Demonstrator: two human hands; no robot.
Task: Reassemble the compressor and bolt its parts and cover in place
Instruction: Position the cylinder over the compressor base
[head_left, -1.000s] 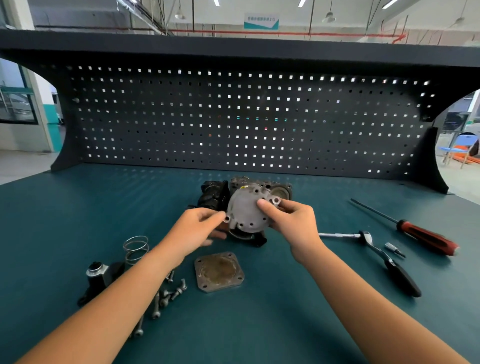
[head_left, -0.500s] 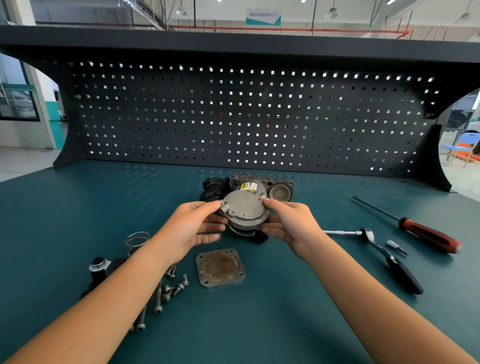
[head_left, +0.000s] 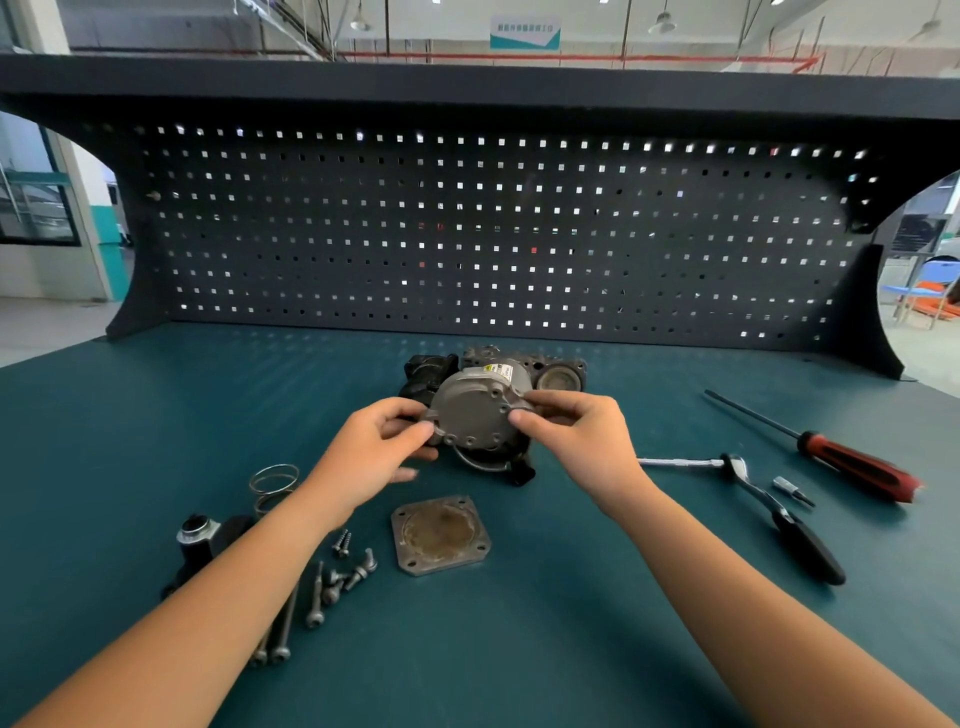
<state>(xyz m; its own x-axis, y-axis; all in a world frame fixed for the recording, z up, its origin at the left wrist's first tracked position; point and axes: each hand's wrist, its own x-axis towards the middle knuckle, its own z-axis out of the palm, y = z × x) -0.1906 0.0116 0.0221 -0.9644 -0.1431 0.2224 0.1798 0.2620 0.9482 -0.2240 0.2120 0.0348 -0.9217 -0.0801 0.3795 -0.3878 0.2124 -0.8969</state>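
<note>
Both hands hold the round grey cover (head_left: 475, 415) over the compressor (head_left: 558, 375), mid-surface, toward the back edge. Left hand (head_left: 379, 447) pinches the cover's left rim, and the fingers (head_left: 415, 428) are clamped on a lug. Right hand (head_left: 576, 441) pinches the right rim, with its fingers (head_left: 524, 415) clamped on the cover's edge near a bolt hole. The cover tilts its face toward the camera. Hard to say whether it already sits on the compressor or is held just off it, since the hands hide the joint.

Handling, as a judgement: cast metal, stiff, fairly heavy for its size, smooth face and probably a bit oily. Take it by the rim and lugs on opposite sides, as now, not by the flat face. It is not fragile, but the mating edge and bolt holes need lining up square before pressing.

No containers in view. The bolts (head_left: 332, 582) lie loose on the surface (head_left: 156, 415) toward the front-left corner, with a square plate (head_left: 440, 535) just right of them. A spring (head_left: 274, 483) and a black part (head_left: 200, 540) lie further left. Toward the right edge are a ratchet (head_left: 769, 509), a bit (head_left: 792, 489) and a screwdriver (head_left: 852, 465), all untouched. No bolts are in the cover's visible holes yet.
</note>
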